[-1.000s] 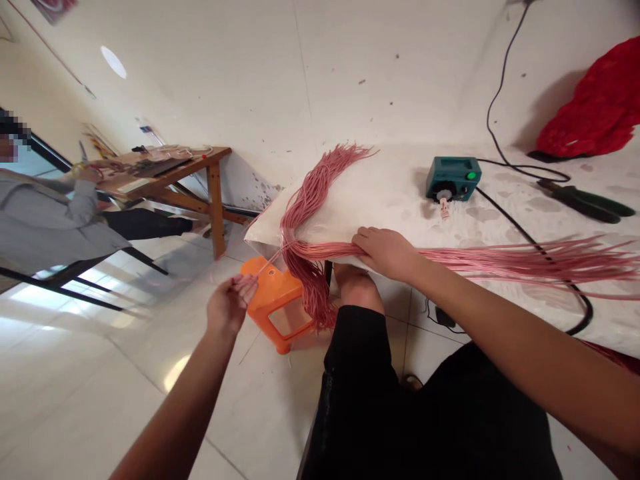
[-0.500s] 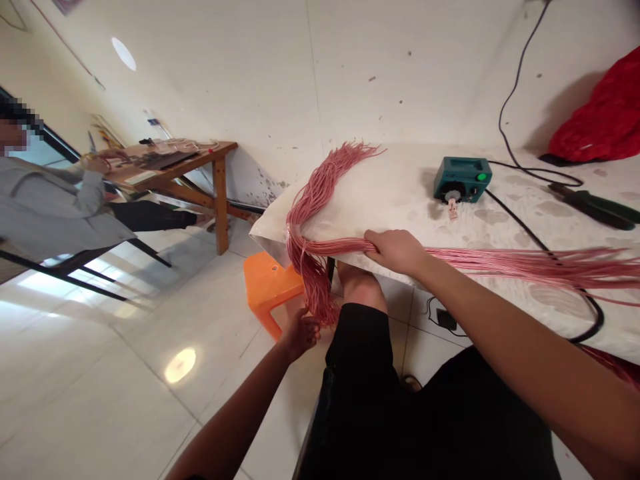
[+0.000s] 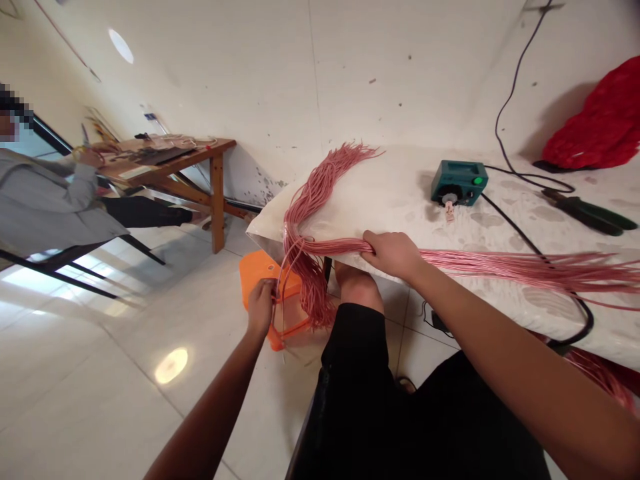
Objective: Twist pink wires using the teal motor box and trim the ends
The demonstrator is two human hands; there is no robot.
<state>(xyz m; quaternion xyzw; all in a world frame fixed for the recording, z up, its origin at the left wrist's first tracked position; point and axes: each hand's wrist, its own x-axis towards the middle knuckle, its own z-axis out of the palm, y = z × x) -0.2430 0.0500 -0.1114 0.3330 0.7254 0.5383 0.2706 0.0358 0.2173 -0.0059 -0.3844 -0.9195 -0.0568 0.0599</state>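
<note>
A thick bundle of pink cords lies across the white table and hangs off its left edge. My right hand presses down on the bundle near the table edge, fingers closed around it. Below the edge, my left hand is pinched shut on a single pink strand pulled out from the hanging ends, in front of an orange stool.
A teal box with a green light and black cables sit on the table, with pliers and a red heap at far right. At left, another person in grey sits at a wooden table. My dark-clothed legs are below.
My left hand dropped to the hanging cord ends, then moved left and up with one strand drawn out. My right hand stayed pressed on the bundle.
</note>
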